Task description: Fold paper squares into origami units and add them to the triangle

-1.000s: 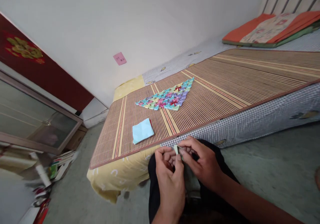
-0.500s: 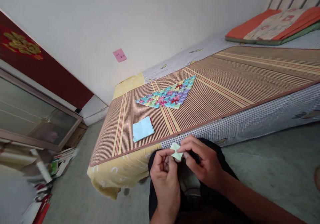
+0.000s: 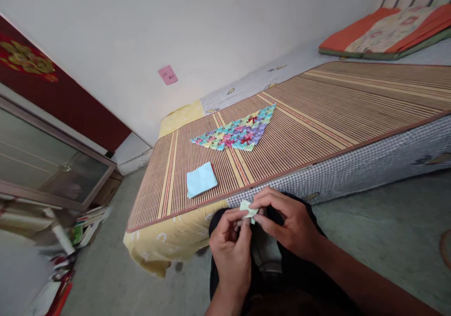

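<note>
Between both hands, over my lap, is a small pale green piece of folded paper [image 3: 245, 206]. My left hand [image 3: 232, 240] pinches its left side between thumb and fingers. The thumb and index finger of my right hand [image 3: 287, 222] grip its right side, and those fingertips cover part of it. On the bed mat just beyond lies a stack of light blue square paper [image 3: 201, 180], with a red edge peeking out at its right. Farther back, a colourful sheet of joined folded paper pieces [image 3: 236, 130] lies flat on the mat.
A striped bamboo mat [image 3: 299, 114] covers the bed, whose near edge is at my knees. Folded orange bedding [image 3: 384, 34] lies at the far right. A pink note [image 3: 168, 75] is on the wall; a glass-fronted cabinet [image 3: 52, 161] stands left, with clutter [image 3: 63, 240] on the floor.
The green paper, flat and diamond-shaped before, now looks bent and partly folded between my fingers. My right fingertips have closed around its right side. The view has shifted slightly.
</note>
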A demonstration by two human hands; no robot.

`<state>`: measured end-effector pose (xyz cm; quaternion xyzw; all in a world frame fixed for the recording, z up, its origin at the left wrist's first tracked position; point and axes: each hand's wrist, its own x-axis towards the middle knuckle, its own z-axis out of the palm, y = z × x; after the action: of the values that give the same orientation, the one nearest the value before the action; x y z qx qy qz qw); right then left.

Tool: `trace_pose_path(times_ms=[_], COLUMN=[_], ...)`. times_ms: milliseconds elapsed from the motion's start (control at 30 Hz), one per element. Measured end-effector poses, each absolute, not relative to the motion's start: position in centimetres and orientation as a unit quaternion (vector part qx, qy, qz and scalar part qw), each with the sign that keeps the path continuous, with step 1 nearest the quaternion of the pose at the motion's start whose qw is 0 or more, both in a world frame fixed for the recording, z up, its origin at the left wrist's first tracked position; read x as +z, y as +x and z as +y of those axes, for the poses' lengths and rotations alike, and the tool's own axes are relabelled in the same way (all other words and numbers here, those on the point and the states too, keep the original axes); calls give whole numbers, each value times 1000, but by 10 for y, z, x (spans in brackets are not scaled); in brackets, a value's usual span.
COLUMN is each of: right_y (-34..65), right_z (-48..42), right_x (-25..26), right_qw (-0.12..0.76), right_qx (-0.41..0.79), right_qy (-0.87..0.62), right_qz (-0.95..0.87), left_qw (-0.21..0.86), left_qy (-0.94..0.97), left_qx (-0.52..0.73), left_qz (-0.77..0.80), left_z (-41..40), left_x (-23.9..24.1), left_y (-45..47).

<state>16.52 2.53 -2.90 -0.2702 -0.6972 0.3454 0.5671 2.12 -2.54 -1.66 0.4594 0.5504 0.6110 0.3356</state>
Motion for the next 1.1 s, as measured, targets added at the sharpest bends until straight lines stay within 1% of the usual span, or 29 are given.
trace_pose_path(times_ms=[67,267,500,800,867,967,1100], right_y=[167,168,162,155,155,157,164], right_z=[26,28,23,22,21,20,23], right_x=[-28,-26,-24,-29,-29,-28,-23], right_qw=[562,549,560,554,553,541,521], right_qx=[371,406,392,389,387,393,403], right_qy=[-272,-289,-316,-357,-369,-385,-379], right_qz=[-687,-671,-658,-644,-639,-636,-650], left_qw=[339,423,386,395,412,469,535], left_qy=[463,426,433,431,420,391,394], left_qx=[609,587,592,601,604,599,543], left_qz=[548,543,560,545,538,518,513], left_z=[-25,-19,-22,-21,-20,-16,-10], left_x=[-15,-10,-9,-14,-15,-14,-10], left_y=[20,16,20,22,21,19,12])
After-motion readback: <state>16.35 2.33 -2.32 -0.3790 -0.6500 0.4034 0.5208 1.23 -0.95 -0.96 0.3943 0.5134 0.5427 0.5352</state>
